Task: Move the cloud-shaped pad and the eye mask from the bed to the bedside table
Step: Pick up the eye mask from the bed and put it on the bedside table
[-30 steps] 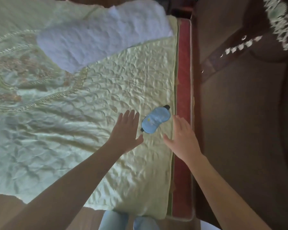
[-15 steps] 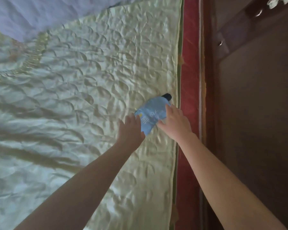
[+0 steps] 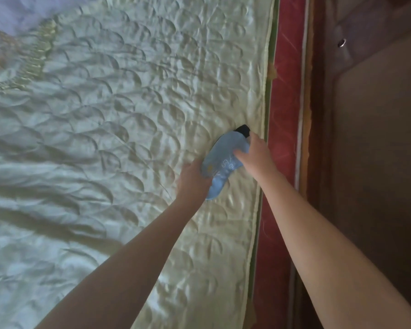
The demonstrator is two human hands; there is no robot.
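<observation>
Pale green quilted bedspread point(image 3: 105, 150) fills most of the view, with loads of open room off to the left. Its right edge runs down next to a red mattress side point(image 3: 284, 115), then dark wood furniture point(image 3: 377, 162) beyond that. One light blue eye mask point(image 3: 223, 160) sits close to that right edge, crumpled up between two hands. Left hand point(image 3: 192, 180) has its fingers curled onto the mask's lower left end, right hand point(image 3: 255, 155) pinches the upper right part, near a black strap end point(image 3: 242, 130). Both forearms reach in from the bottom, bare. Bit of white fabric point(image 3: 14, 10) top left, can't tell what it is.
</observation>
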